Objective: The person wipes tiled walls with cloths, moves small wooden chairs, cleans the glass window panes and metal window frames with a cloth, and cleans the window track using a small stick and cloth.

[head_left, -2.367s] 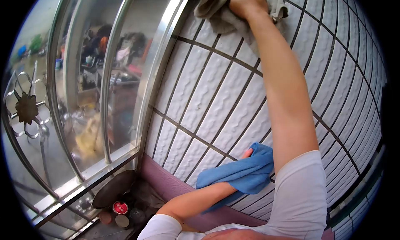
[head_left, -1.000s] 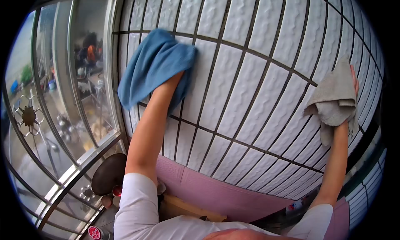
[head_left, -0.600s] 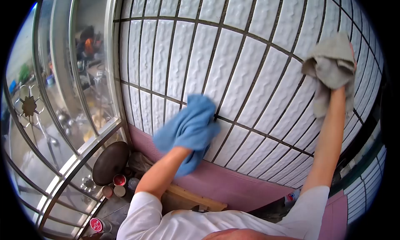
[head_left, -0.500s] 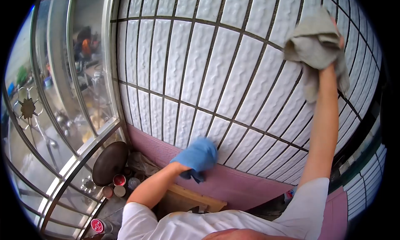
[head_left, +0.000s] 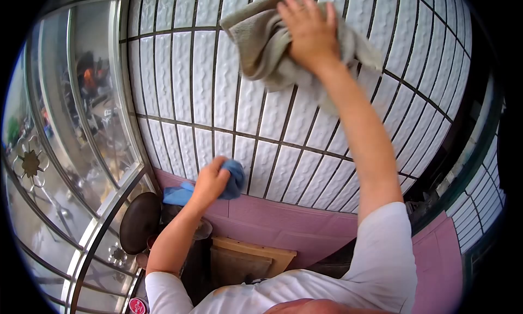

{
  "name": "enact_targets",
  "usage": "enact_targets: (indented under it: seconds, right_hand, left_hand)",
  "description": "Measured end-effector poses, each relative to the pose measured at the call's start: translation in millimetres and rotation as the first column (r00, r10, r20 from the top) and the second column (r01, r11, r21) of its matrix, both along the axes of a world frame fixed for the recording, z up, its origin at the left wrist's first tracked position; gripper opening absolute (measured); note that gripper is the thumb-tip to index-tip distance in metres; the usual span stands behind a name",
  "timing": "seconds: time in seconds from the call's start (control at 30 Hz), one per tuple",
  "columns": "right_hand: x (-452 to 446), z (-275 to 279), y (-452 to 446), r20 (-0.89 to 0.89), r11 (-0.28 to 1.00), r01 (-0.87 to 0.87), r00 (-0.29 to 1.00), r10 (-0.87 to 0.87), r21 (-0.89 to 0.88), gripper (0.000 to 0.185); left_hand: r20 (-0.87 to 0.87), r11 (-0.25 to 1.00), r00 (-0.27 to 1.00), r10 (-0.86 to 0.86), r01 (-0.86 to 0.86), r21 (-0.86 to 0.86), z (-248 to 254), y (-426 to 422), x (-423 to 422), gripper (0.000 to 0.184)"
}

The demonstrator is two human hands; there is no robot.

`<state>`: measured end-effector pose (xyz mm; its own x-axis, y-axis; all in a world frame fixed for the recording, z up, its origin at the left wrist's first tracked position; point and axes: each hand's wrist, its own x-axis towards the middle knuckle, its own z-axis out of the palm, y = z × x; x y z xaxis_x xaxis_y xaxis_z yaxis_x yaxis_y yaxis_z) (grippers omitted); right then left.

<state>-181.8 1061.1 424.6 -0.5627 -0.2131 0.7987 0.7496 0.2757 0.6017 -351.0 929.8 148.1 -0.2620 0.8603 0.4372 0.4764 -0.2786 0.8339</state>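
My right hand (head_left: 313,33) holds a grey-beige towel (head_left: 256,44) against the white tiled wall (head_left: 201,63), its fingers spread across the cloth near the top. One end of the towel hangs out to the right of the wrist. Lower down on the left, my left hand (head_left: 211,180) is closed around a bunched blue cloth (head_left: 234,179), close to the bottom row of tiles. A loose tail of that cloth trails to the left behind the hand.
A barred metal-framed window (head_left: 81,123) stands on the left. Below are a pink ledge (head_left: 289,216), a dark round pan (head_left: 140,222), a wooden board (head_left: 239,262) and a red-lidded jar (head_left: 138,306). A dark green frame edge (head_left: 455,197) runs along the right.
My right hand has swept the towel left and up across the tiles. My left hand has moved left and slightly up with the blue cloth. The view has shifted somewhat.
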Motion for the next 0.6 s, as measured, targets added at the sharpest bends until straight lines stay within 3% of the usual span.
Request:
enact_targets:
  seconds: [0.03, 0.07, 0.13, 0.17, 0.23, 0.27, 0.3, 0.33, 0.37, 0.4, 0.43, 0.5, 0.53, 0.57, 0.6]
  right_hand:
    - [-11, -18, -3, -0.011, 0.999, 0.031, 0.999, -0.031, 0.014, 0.045]
    - [-15, -36, -1, 0.140, 0.997, -0.051, 0.988, 0.060, -0.062, 0.046]
    - [-18, -56, 2, 0.375, 0.989, -0.126, 0.915, 0.146, -0.078, 0.047]
    - [-14, -55, 7, 0.461, 0.985, -0.153, 0.870, 0.175, -0.084, 0.047]
    - [3, -6, 0, 0.409, 0.995, -0.080, 0.908, 0.094, -0.051, 0.052]
    - [14, 24, 5, 0.268, 0.996, -0.088, 0.960, 0.083, 0.006, 0.051]
    - [31, 61, 15, 0.084, 0.998, 0.059, 0.995, -0.055, -0.036, 0.047]
    - [36, 83, -10, -0.178, 0.983, 0.179, 0.970, -0.168, 0.048, 0.050]
    - [40, 101, -5, -0.318, 0.983, 0.178, 0.931, -0.181, -0.040, 0.051]
    - [22, 94, -16, -0.411, 0.969, 0.204, 0.902, -0.131, 0.138, 0.046]
    - [30, 122, 27, -0.410, 0.852, 0.508, 0.809, -0.422, 0.126, 0.047]
    - [5, 111, 30, -0.378, 0.838, 0.543, 0.787, -0.487, 0.050, 0.057]
    - [-15, 91, 8, -0.283, 0.849, 0.526, 0.807, -0.518, -0.052, 0.059]
    - [-23, 78, 16, -0.204, 0.757, 0.654, 0.741, -0.639, 0.004, 0.059]
    - [-35, 61, 16, -0.191, 0.767, 0.639, 0.761, -0.620, 0.058, 0.053]
  left_hand:
    - [0.098, 0.993, 0.995, 0.031, -0.042, 0.112, 7, 2, -3, 0.023]
    - [0.293, 0.977, 0.955, -0.038, -0.026, 0.211, 7, 8, -7, 0.022]
    - [0.598, 0.927, 0.762, -0.247, 0.006, 0.375, 14, 16, -11, 0.017]
    - [0.655, 0.904, 0.700, -0.285, -0.030, 0.426, 22, 18, -13, 0.017]
    - [0.670, 0.825, 0.642, -0.372, -0.103, 0.556, 33, 26, -19, 0.019]
    - [0.631, 0.800, 0.687, -0.360, -0.121, 0.588, 40, 25, -22, 0.020]
    - [0.593, 0.773, 0.729, -0.342, -0.142, 0.619, 48, 22, -24, 0.021]
    - [0.559, 0.740, 0.734, -0.386, -0.116, 0.662, 56, 16, -21, 0.023]
    - [0.526, 0.737, 0.777, -0.346, -0.122, 0.665, 59, 11, -21, 0.025]
    - [0.462, 0.741, 0.853, -0.243, -0.145, 0.656, 59, 7, -23, 0.025]
    - [0.395, 0.753, 0.910, -0.128, -0.171, 0.636, 55, 4, -24, 0.026]
    - [0.261, 0.634, 0.963, 0.062, -0.240, 0.735, 46, 5, -24, 0.026]
    - [0.314, 0.617, 0.949, 0.022, -0.259, 0.743, 38, 6, -19, 0.025]
    - [0.366, 0.599, 0.931, -0.012, -0.286, 0.748, 31, 7, -12, 0.025]
    - [0.382, 0.605, 0.924, -0.006, -0.301, 0.737, 27, 4, -6, 0.023]
